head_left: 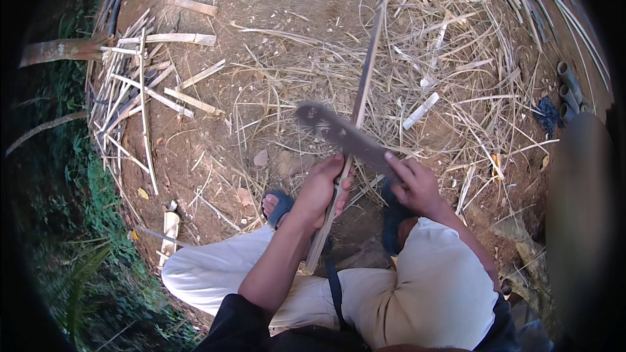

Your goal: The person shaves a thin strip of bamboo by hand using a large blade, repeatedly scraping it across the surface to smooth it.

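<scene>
Clasping a long strip [370, 58], the left hand [323, 186] is curled; the right hand [417, 187] grips a pale-flecked knife [336, 130].

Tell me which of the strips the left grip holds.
The long, narrow strip running toward the picture's top edge, crossed by the dark blade. The left grip holds it; the other strips lie on the ground.

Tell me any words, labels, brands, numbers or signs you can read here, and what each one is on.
None can be read.
The dark blade in the right hand has pale marks, too blurred to tell whether they are lettering or flecks.
No lettering shows on the long split strip in the left hand or on the pale trousers.
</scene>
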`<action>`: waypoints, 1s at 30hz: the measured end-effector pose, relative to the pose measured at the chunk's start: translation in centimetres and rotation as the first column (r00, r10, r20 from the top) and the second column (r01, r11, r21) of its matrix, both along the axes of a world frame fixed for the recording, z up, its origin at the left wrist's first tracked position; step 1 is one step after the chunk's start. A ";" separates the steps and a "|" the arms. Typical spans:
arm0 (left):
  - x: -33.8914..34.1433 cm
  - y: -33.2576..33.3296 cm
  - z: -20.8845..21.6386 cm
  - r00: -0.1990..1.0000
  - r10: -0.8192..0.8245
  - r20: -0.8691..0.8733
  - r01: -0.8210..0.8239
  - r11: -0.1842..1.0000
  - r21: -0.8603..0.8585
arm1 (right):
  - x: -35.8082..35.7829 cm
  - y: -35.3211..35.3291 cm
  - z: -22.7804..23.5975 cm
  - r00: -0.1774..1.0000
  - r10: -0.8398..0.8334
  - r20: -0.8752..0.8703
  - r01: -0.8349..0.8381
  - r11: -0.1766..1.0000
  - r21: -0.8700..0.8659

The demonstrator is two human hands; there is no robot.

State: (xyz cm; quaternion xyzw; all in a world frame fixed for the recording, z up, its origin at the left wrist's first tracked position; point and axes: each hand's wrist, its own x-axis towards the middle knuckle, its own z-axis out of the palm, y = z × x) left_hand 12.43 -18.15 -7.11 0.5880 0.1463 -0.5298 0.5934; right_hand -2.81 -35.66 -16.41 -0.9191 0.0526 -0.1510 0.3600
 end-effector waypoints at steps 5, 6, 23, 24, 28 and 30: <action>-0.9 0.7 -0.6 0.999 0.024 -0.037 -0.024 1.000 -0.012 | 0.3 -0.7 1.8 0.970 0.224 0.097 -0.209 0.968 -0.139; -1.4 0.8 -0.3 0.999 0.018 -0.049 -0.019 1.000 -0.013 | 0.3 -0.8 2.1 0.966 0.243 0.091 -0.229 0.964 -0.138; -9.1 12.5 -1.6 0.839 -0.067 -0.540 -0.152 0.924 -0.351 | 0.7 0.3 0.5 0.980 0.110 -0.166 -0.096 0.991 0.091; -9.4 12.1 -1.5 0.896 -0.075 -0.438 -0.036 0.970 -0.240 | 0.6 0.3 0.5 0.980 0.104 -0.171 -0.090 0.992 0.083; -10.1 9.4 0.9 0.970 -0.228 0.088 0.218 0.969 0.114 | 0.5 0.3 0.7 0.986 0.120 -0.112 -0.119 0.993 0.018; -8.8 7.7 2.7 0.835 -0.413 0.364 0.263 0.880 0.395 | 1.0 0.2 1.2 0.984 0.175 0.021 -0.174 0.983 -0.059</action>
